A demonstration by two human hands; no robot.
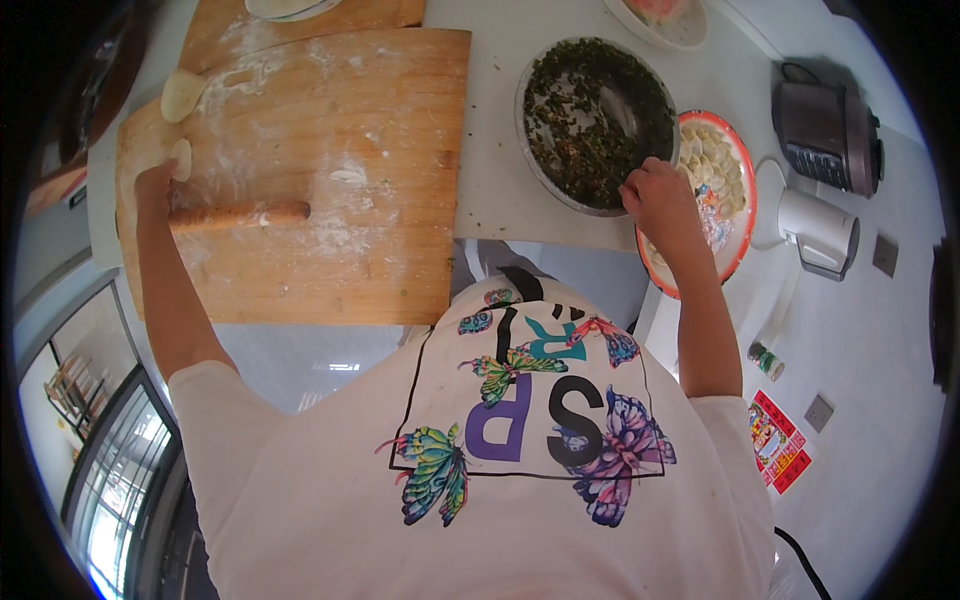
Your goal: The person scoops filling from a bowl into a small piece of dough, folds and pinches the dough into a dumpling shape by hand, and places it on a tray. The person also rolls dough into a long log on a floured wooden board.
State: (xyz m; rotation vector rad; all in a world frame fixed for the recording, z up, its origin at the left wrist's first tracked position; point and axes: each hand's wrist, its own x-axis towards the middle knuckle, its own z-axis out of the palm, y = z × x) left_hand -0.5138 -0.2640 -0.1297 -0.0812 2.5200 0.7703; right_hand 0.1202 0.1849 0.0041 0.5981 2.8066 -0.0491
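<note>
My left hand (pixel 156 182) is at the far left of the floured wooden board (pixel 390 150), its fingers on a small round dough wrapper (pixel 182 160). Just above lies a larger stack or piece of round dough (pixel 181 96). A wooden rolling pin (pixel 247 214) lies on the board to the right of my left hand. My right hand (pixel 657 193) is at the lower right rim of a metal bowl (pixel 523 142) of chopped green filling (pixel 577 135); its fingers are bent, and whether they hold anything is hidden. Beside it, a red-rimmed enamel tray (pixel 748 172) holds rows of dumplings (pixel 709 161).
A plate (pixel 292 10) stands on a second board at the top. A bowl with watermelon (pixel 686 36) is at the top right. A dark electric cooker (pixel 825 139) and a white kettle (pixel 817 229) stand at the right, with a small jar (pixel 766 361) below them.
</note>
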